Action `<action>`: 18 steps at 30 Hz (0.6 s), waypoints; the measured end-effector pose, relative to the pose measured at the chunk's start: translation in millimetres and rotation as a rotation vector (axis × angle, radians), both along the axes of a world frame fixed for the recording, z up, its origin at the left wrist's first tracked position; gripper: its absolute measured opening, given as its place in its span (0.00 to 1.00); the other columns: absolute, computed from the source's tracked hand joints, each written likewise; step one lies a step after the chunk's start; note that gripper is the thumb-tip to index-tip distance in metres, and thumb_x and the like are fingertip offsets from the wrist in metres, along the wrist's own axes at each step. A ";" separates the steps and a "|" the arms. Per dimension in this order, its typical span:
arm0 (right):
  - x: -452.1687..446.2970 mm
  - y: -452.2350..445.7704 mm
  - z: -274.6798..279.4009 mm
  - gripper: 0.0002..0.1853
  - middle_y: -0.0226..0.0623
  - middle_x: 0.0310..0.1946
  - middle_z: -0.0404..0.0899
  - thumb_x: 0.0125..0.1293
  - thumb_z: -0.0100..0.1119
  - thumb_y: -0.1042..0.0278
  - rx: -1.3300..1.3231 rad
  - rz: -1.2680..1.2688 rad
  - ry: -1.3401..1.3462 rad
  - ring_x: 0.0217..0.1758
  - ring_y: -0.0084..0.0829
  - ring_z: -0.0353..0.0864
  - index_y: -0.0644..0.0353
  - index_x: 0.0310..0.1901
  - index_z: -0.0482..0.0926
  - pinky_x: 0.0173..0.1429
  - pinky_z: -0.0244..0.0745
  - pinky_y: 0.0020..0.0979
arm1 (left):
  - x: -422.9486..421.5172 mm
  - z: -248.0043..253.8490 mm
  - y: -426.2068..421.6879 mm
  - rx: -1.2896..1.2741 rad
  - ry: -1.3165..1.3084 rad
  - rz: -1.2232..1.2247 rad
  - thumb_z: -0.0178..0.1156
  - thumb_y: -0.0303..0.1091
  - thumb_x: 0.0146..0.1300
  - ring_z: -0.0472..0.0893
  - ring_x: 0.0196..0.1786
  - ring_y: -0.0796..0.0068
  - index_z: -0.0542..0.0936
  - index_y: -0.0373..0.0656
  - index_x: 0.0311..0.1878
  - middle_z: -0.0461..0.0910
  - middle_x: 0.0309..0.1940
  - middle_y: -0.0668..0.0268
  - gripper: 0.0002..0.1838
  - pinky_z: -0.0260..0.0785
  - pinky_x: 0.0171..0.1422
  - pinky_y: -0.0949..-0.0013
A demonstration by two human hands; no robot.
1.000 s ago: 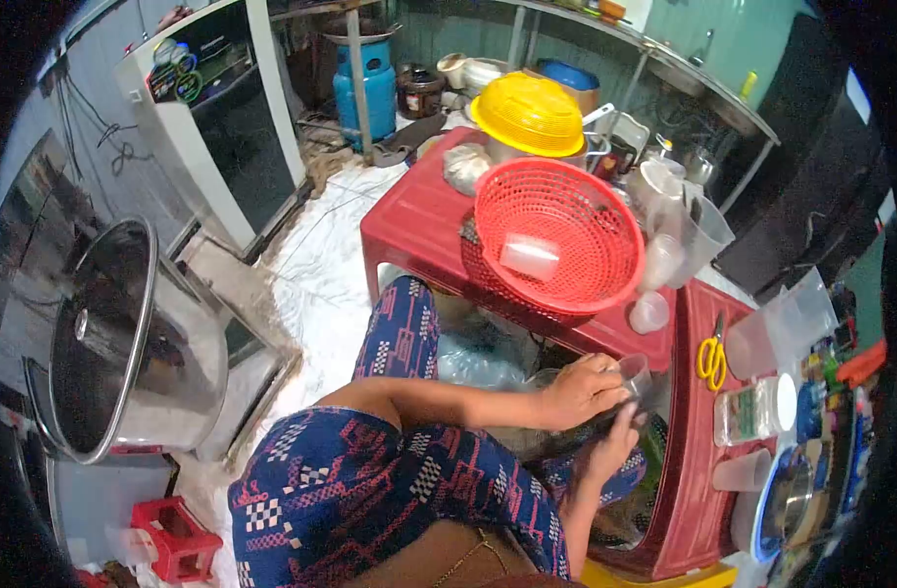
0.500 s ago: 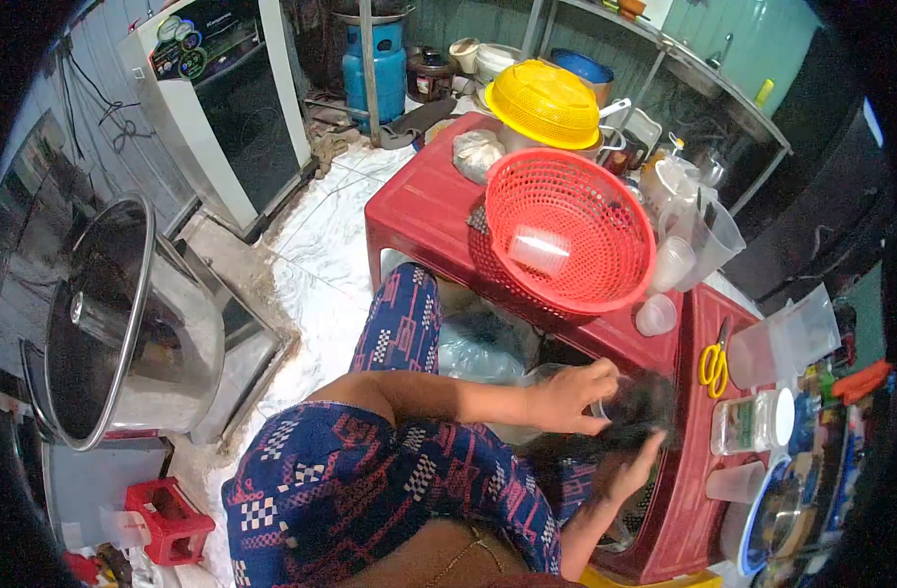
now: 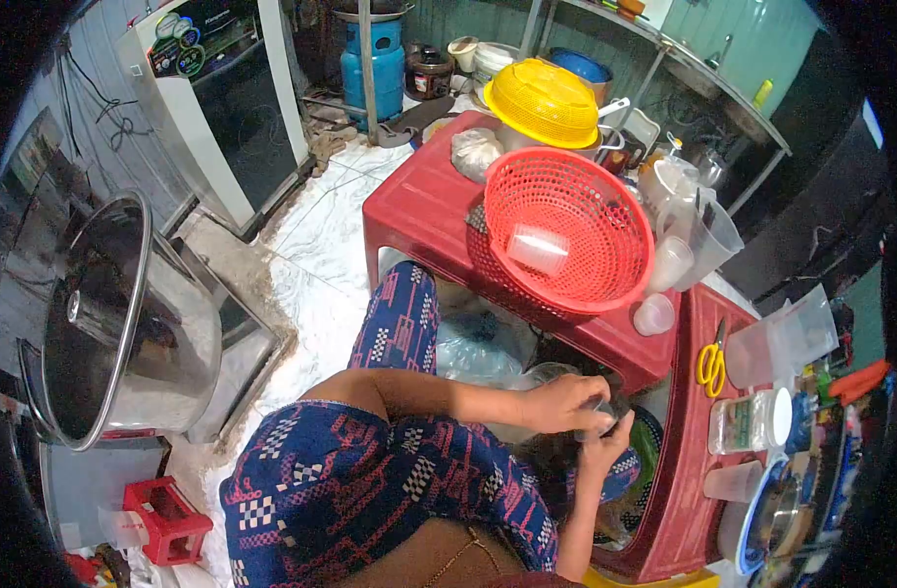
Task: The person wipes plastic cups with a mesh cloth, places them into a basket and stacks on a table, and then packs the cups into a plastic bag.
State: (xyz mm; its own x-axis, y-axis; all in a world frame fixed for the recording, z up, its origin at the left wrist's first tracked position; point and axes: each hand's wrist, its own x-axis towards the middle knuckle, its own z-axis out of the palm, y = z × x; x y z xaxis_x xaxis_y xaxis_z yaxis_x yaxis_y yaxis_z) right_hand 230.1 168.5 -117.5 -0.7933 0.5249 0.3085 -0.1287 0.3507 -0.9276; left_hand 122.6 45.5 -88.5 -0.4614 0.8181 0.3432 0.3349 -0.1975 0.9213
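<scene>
Where the room opens out ahead, a red tabletop (image 3: pixel 421 201) takes up the middle, and a second tabletop (image 3: pixel 682 490), also red, runs along the right. Off to the left, well apart from both, stands a big metal pot (image 3: pixel 179 343) with a round, shiny rim, and a blue gas cylinder (image 3: pixel 373 78) is upright in the background. On the red tabletop sits a wide red basket (image 3: pixel 571 279) full of holes, with stacked plastic cups (image 3: pixel 539 250) lying on their side in it. Behind it, a yellow basket (image 3: pixel 542 103) rests upside down over a pot, and a tied plastic bag (image 3: pixel 476 154) is just beside them. A clear pitcher (image 3: pixel 713 240) stands at the right of the red basket. Near the lap, beside the edges of the two tabletops, the person's left hand (image 3: pixel 568 404) is closed around a small clear cup (image 3: pixel 593 404), its fingers bent over it from above. The right hand (image 3: pixel 605 438) comes up from below with curled fingers close against the same cup; how firmly it grips, or whether it does, cannot be told. On the second tabletop, a clear jar (image 3: pixel 738 426) with a white lid lies on its side, near a pair of yellow-handled scissors (image 3: pixel 711 367). Smaller again, a little cup (image 3: pixel 654 314) sits near the right end of the red tabletop.
</scene>
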 end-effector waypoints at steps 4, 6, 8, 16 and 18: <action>-8.2 -4.9 20.6 0.19 0.42 0.38 0.73 0.55 0.58 0.69 0.578 -0.057 0.187 0.40 0.34 0.74 0.65 0.49 0.70 0.46 0.69 0.28 | -3.6 -5.8 6.4 -0.191 -0.135 0.020 0.49 0.55 0.63 0.76 0.20 0.70 0.73 0.37 0.41 0.76 0.21 0.61 0.25 0.68 0.23 0.70; -7.1 -2.6 21.9 0.19 0.42 0.37 0.73 0.55 0.59 0.69 0.606 -0.011 0.149 0.40 0.34 0.74 0.65 0.49 0.71 0.46 0.69 0.29 | -9.8 0.0 4.2 -0.515 -0.538 -0.235 0.39 0.62 0.66 0.72 0.12 0.77 0.73 0.37 0.39 0.76 0.19 0.62 0.32 0.63 0.12 0.76; -6.5 -1.0 16.9 0.18 0.38 0.36 0.74 0.54 0.59 0.71 0.440 0.036 0.056 0.39 0.32 0.74 0.65 0.47 0.71 0.46 0.69 0.28 | -14.2 4.0 2.5 -0.552 -0.597 -0.220 0.38 0.63 0.66 0.72 0.12 0.78 0.73 0.38 0.38 0.75 0.18 0.63 0.32 0.63 0.12 0.77; -20.8 -8.2 -2.3 0.10 0.28 0.35 0.72 0.57 0.60 0.76 -0.272 -0.003 0.006 0.36 0.22 0.69 0.64 0.39 0.71 0.43 0.67 0.23 | -6.9 -12.3 1.9 -0.144 0.154 0.141 0.47 0.50 0.66 0.77 0.37 0.54 0.66 0.38 0.45 0.73 0.28 0.54 0.21 0.65 0.40 0.54; -17.3 -14.4 4.8 0.10 0.29 0.34 0.72 0.57 0.61 0.74 -0.088 -0.040 -0.050 0.36 0.21 0.69 0.63 0.39 0.71 0.42 0.67 0.23 | -9.5 -19.5 2.8 -0.083 0.188 0.147 0.46 0.50 0.66 0.77 0.36 0.53 0.67 0.37 0.43 0.73 0.27 0.54 0.21 0.65 0.40 0.53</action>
State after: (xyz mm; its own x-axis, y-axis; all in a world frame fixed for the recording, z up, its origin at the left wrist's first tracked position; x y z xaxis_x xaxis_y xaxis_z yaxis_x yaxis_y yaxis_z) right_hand 212.8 154.2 -112.7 -0.7845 0.5799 0.2200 -0.0688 0.2712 -0.9601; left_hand 113.1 48.4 -108.0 -0.5123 0.7756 0.3688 0.5214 -0.0603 0.8512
